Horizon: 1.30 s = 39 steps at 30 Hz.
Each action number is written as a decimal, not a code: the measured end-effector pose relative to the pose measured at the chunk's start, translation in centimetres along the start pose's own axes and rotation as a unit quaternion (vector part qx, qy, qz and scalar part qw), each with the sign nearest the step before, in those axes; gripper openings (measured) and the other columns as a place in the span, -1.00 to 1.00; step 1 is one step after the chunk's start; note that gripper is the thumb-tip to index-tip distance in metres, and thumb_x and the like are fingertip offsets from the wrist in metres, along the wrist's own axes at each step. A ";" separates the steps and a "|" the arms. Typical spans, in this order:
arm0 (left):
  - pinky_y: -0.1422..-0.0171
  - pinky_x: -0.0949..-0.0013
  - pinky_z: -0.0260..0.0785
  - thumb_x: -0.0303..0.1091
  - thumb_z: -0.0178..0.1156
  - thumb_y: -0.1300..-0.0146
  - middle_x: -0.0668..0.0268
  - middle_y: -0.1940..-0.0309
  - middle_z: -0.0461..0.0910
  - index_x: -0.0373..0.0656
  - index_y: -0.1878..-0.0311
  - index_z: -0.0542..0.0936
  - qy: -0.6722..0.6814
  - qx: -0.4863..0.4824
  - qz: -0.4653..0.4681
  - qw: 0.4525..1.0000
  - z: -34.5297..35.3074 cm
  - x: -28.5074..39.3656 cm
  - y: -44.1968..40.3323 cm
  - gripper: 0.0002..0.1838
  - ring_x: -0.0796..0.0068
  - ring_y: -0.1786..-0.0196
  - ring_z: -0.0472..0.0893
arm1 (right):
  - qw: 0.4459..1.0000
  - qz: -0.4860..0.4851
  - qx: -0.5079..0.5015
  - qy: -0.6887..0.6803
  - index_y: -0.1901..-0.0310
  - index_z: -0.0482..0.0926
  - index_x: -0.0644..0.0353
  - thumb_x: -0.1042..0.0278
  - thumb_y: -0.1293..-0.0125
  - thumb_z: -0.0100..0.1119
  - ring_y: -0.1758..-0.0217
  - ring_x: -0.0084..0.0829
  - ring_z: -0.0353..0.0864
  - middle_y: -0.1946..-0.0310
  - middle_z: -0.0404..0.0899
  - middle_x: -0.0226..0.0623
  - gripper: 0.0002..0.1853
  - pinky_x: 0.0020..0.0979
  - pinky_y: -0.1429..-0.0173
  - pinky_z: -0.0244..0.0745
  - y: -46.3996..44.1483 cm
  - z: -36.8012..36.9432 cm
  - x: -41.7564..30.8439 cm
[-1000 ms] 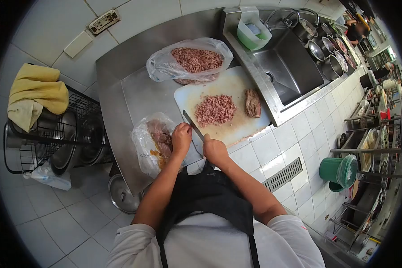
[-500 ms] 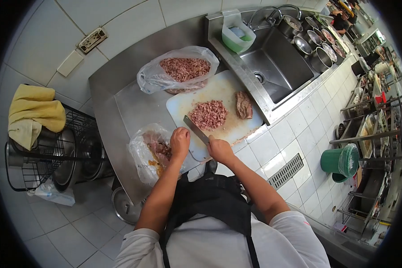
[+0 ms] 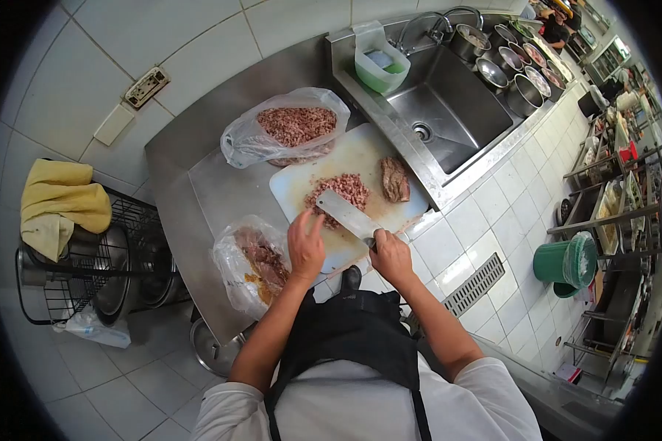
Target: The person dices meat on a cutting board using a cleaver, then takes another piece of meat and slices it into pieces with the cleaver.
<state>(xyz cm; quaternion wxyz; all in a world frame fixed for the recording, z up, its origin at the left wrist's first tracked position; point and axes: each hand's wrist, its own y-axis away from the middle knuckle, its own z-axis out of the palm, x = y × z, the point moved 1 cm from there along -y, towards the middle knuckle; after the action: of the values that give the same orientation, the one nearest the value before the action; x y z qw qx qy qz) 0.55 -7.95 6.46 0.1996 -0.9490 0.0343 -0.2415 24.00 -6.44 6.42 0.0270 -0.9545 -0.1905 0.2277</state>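
My right hand (image 3: pixel 392 257) is wrapped round the handle of a cleaver (image 3: pixel 348 216). Its broad blade lies tilted over the near side of a pile of diced meat (image 3: pixel 354 191), its flat face showing. Fingers apart and nothing in them, my left hand (image 3: pixel 307 247) hovers by the blade's tip at the near left of the white cutting board (image 3: pixel 287 189). On the board's right side rests a browned meat chunk (image 3: pixel 395 181). Left of my left hand is a clear plastic bag (image 3: pixel 232 275) with larger meat pieces.
Behind the board, an open plastic bag (image 3: pixel 235 136) holds much diced meat. A steel sink (image 3: pixel 456 110) adjoins on the right, with a green-bottomed container (image 3: pixel 381 70) and several metal pots (image 3: pixel 525 95) around it. A wire rack (image 3: pixel 136 228) with a yellow cloth (image 3: pixel 65 197) stands left.
The cleaver has turned from nearly edge-on to showing its flat side, over the diced meat. My left hand has gone from closed to spread fingers. The view has shifted slightly.
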 end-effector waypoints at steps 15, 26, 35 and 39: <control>-0.77 -0.15 -0.15 0.21 0.45 -0.23 -0.25 -0.63 0.10 -0.29 -0.65 0.15 -0.038 -0.133 -0.080 0.987 5.9 -4.5 -3.0 0.13 -0.21 -0.70 0.08 | 0.959 0.212 0.054 -0.179 0.02 0.50 0.28 0.28 -0.52 0.23 0.28 0.16 0.74 0.36 0.72 0.08 -0.77 0.06 0.21 0.56 0.2 1.6 7.2; -0.68 -0.09 0.10 0.08 0.49 -0.21 -0.15 -0.53 0.32 -0.30 -0.50 0.39 0.058 0.010 -0.103 0.993 12.3 -1.3 -6.7 -0.07 -0.19 -0.57 0.29 | 0.874 0.329 -0.003 -0.358 0.03 0.46 0.26 0.24 -0.56 0.15 0.32 0.15 0.70 0.44 0.64 0.10 -0.76 0.02 0.20 0.51 -1.0 6.1 6.8; -0.55 -0.03 0.33 -0.12 0.55 -0.18 -0.03 -0.46 0.45 -0.17 -0.40 0.53 0.121 0.088 -0.189 0.971 14.3 0.2 -7.6 -0.26 -0.10 -0.47 0.45 | 0.907 0.265 -0.007 -0.327 0.05 0.47 0.27 0.26 -0.54 0.16 0.43 -0.09 0.63 0.49 0.58 0.01 -0.77 -0.08 0.24 0.50 -2.2 8.4 1.0; -0.51 -0.02 0.39 -0.22 0.55 -0.17 -0.01 -0.42 0.50 -0.13 -0.34 0.58 0.139 0.107 -0.205 0.963 15.1 -0.2 -7.5 -0.34 -0.09 -0.44 0.49 | 0.892 0.265 0.009 -0.367 0.04 0.48 0.24 0.27 -0.56 0.16 0.50 -0.28 0.58 0.52 0.57 -0.16 -0.80 -0.21 0.35 0.46 -2.9 10.6 1.0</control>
<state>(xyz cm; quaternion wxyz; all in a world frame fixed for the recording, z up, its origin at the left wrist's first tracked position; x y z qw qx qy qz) 7.30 4.48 -2.82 0.2398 -0.8657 -0.1597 -0.4094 19.13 -3.78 -3.10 -0.0978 -0.8176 0.0747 0.5625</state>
